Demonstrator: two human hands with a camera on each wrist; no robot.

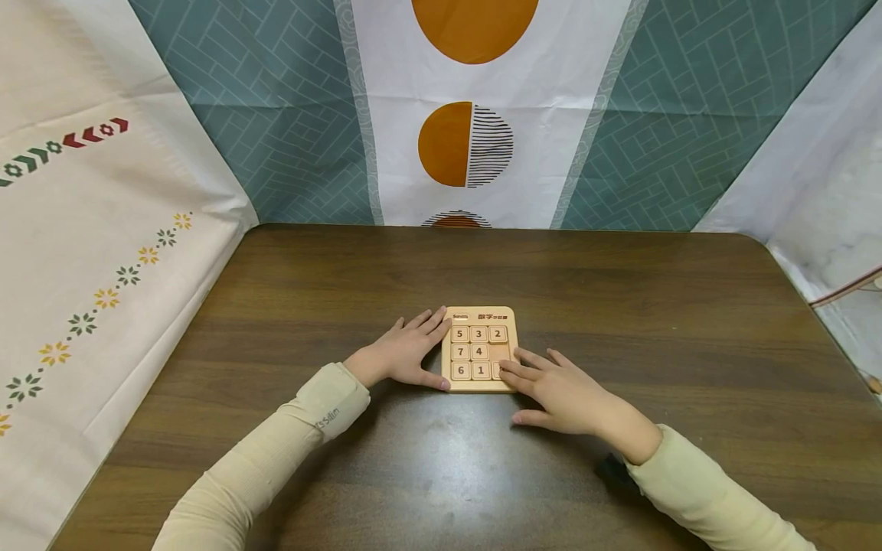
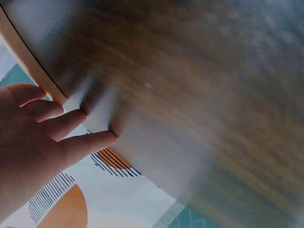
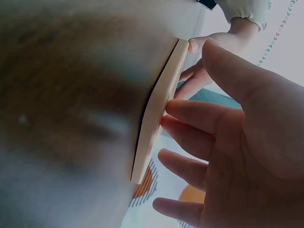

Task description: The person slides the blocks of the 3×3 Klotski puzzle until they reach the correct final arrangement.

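Observation:
A light wooden number slide puzzle (image 1: pixel 482 388) lies flat on the table, with square numbered tiles in three rows. The top row reads 5, 3, 2; the middle row reads 7, 4, then a vacant slot (image 1: pixel 499 352) at the right. My left hand (image 1: pixel 406 353) rests along the puzzle's left edge, fingers spread and thumb at the lower left corner. Fingertips of my right hand (image 1: pixel 568 394) touch the bottom-right tile (image 1: pixel 495 370) and partly cover it. In the right wrist view, the puzzle's edge (image 3: pixel 159 107) shows beside those extended fingers.
The dark wooden table (image 1: pixel 331 268) reaches back to a patterned curtain (image 1: pixel 276 115). A white cloth with printed flowers (image 1: pixel 103 229) hangs at the left, and a pale cloth (image 1: pixel 820 153) at the right. A dark strap-like thing (image 1: pixel 615 473) shows under the right wrist.

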